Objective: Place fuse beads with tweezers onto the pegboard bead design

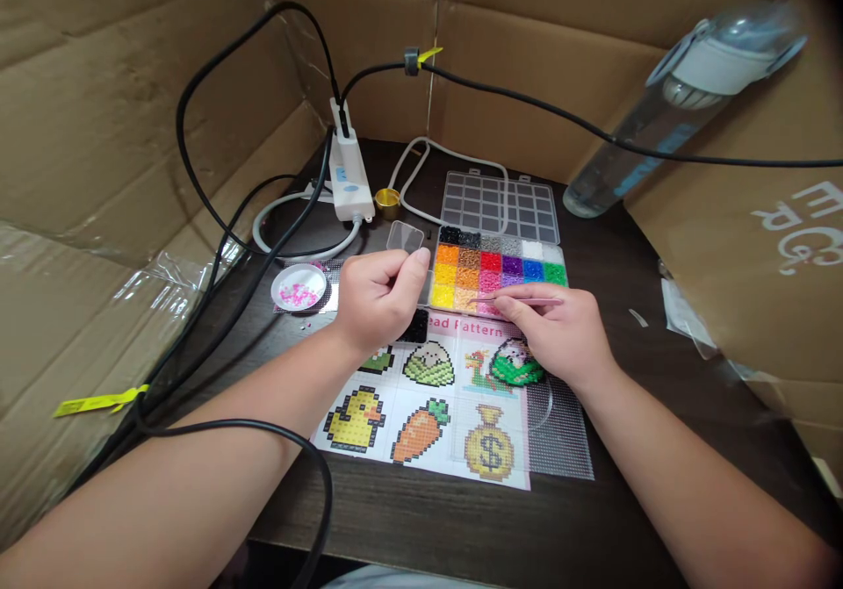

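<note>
My left hand point(378, 295) is curled closed above the top of a bead pattern sheet point(421, 413), its thumb pressed beside a small clear square lid point(404, 237). What the fingers hold is hidden. My right hand point(557, 334) pinches thin metal tweezers point(523, 301), whose tip points left over the pink and orange cells of an open bead box point(500, 275) with many colours. Under my right hand lie a clear pegboard point(559, 435) and a green bead picture point(514, 365).
A small white dish of pink beads point(299, 289) sits left of my left hand. A white power strip point(348, 172), black cables point(217, 220), a gold cap point(387, 199) and a clear bottle point(665, 106) stand behind. Cardboard walls point(98, 132) surround the dark table point(461, 527).
</note>
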`<state>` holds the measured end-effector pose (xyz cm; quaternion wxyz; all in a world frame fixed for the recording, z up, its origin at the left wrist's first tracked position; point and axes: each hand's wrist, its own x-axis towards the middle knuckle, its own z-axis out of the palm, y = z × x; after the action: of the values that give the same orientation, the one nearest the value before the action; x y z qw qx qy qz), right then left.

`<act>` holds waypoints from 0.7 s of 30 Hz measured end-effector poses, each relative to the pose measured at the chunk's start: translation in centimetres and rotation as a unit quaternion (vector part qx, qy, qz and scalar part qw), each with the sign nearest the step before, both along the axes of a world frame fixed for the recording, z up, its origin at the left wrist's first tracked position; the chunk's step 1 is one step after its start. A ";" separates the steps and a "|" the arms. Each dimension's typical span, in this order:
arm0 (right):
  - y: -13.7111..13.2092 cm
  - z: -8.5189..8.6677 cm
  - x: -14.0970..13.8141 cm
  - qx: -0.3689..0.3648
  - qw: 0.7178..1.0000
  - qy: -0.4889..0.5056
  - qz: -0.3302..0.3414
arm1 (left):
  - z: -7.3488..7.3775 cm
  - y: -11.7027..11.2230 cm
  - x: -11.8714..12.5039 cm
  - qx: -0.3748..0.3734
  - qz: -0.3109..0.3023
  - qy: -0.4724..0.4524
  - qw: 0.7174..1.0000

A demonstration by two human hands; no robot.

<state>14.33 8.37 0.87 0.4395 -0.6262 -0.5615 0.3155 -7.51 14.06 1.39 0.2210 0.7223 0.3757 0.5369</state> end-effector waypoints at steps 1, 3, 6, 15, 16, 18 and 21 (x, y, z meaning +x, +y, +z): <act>0.0 0.0 0.0 0.000 1.000 0.000 -0.001 | 0.0 0.0 0.0 0.000 0.000 0.000 1.000; 0.0 0.0 0.0 -0.001 1.000 0.004 -0.003 | 0.0 0.0 0.0 -0.003 0.001 0.000 1.000; -0.1 0.1 -0.1 -0.003 1.000 0.022 -0.003 | -0.1 0.0 0.1 -0.002 0.000 -0.002 1.000; -1.5 2.8 1.0 0.074 0.995 0.001 -0.072 | 0.0 0.1 0.2 0.011 0.004 -0.010 1.000; -1.9 3.3 1.3 0.087 0.993 0.008 -0.080 | 0.1 0.1 0.2 0.014 0.005 -0.011 1.000; -2.8 4.1 1.8 0.107 0.990 0.019 -0.094 | 0.2 0.2 0.2 0.017 0.004 -0.013 1.000; -4.5 4.4 2.7 0.104 0.990 0.007 -0.100 | 0.2 0.2 0.2 0.020 -0.001 -0.019 1.000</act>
<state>17.07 3.91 5.28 0.5356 -0.6280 -0.5223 0.2145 -7.28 14.30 1.63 0.2143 0.7165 0.3600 0.5578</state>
